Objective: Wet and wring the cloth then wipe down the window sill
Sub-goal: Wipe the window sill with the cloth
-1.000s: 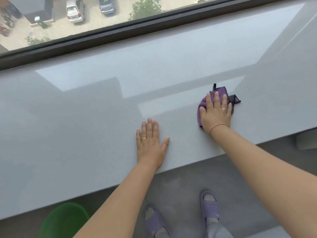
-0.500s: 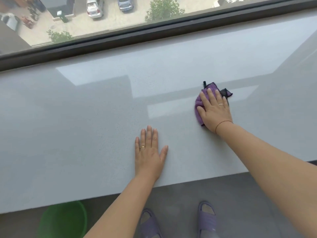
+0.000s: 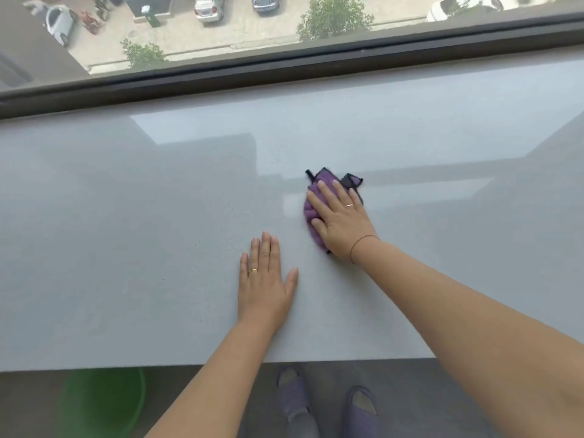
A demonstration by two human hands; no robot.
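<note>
A wide pale grey window sill (image 3: 126, 216) fills most of the view. A purple cloth with dark edging (image 3: 322, 180) lies bunched on the sill right of centre. My right hand (image 3: 339, 218) presses flat on top of the cloth, fingers spread over it, covering most of it. My left hand (image 3: 267, 284) rests palm down on the bare sill, fingers apart, just left of and nearer than the cloth, holding nothing.
A dark window frame (image 3: 284, 71) runs along the sill's far edge, with glass above it. Below the sill's near edge stands a green bucket (image 3: 101, 403) on the floor at the left. My feet in purple slippers (image 3: 360, 409) stand under the sill.
My right hand has slid the cloth leftward along the sill, closer to my left hand. The left hand stays planted in place.
</note>
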